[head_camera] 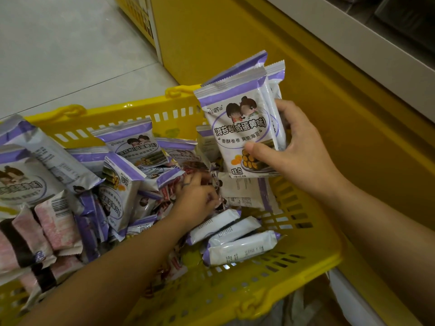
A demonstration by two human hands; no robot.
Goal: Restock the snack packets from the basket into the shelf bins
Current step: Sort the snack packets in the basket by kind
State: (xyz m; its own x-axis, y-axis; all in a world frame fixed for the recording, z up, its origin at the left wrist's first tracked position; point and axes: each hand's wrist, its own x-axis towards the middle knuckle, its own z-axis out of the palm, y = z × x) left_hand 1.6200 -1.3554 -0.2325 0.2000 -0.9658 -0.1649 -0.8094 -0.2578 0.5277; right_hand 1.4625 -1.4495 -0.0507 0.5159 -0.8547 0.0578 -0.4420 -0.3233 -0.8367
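Several purple-and-white foil snack packets (240, 128) are standing upright in a fanned stack in the person's right hand (299, 151). The thumb is pressing the front face and the fingers are wrapping the back, apparently so that the bundle is gathering squarely for carrying off as one. Below and to the left of that hand, the left hand (197, 198) is reaching into the slotted yellow plastic basket (259, 285). Its fingers are curling down among loose packets, and whether they are pinching one cannot be told. More packets of the same kind are lying heaped around the left hand, with pink wrapped packets (54, 220) further to its left. Judging by the crowded basket, the restocking is looking far from finished.
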